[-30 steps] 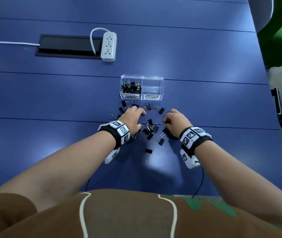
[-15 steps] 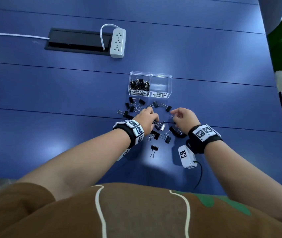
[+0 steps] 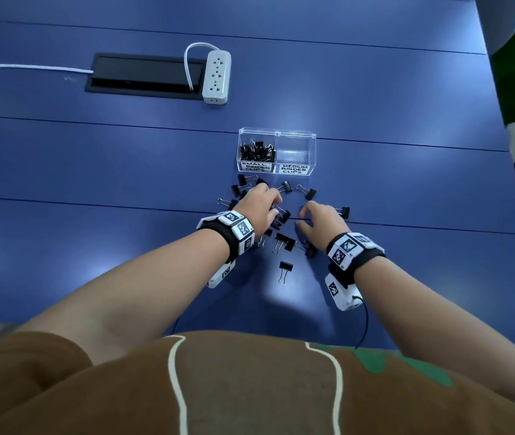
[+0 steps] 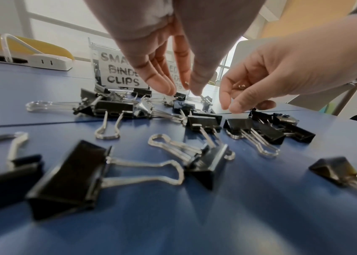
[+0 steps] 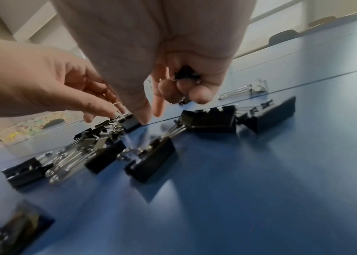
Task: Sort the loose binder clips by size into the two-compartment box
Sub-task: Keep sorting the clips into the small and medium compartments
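Head view, box: I am looking at the two-compartment box (image 3: 276, 152) standing just beyond the scatter, labels facing me; the left compartment (image 3: 256, 150), marked small, is holding a heap of clips, while the right compartment (image 3: 295, 153), marked medium, is showing none.
Head view, clips: the loose binder clips (image 3: 284, 243) are lying on the blue table (image 3: 93, 171) between the box and my wrists, within easy reach of both hands.
Head view, hands: I am working my left hand (image 3: 257, 204) and right hand (image 3: 320, 219) side by side over the pile, probably so each can pick separately.
Left wrist view: my left fingertips (image 4: 162, 86) are coming together, nearly straight, on a wire handle of 1 small clip (image 4: 179, 99) near the box; I cannot tell whether they are gripping it yet.
Right wrist view: my right hand's 3 outer fingers (image 5: 197, 94) are curling round small clips (image 5: 186, 75) gathered in the palm, I judge to save trips to the box, while thumb and forefinger are reaching down, parted, toward another clip (image 5: 130, 122) on the table.
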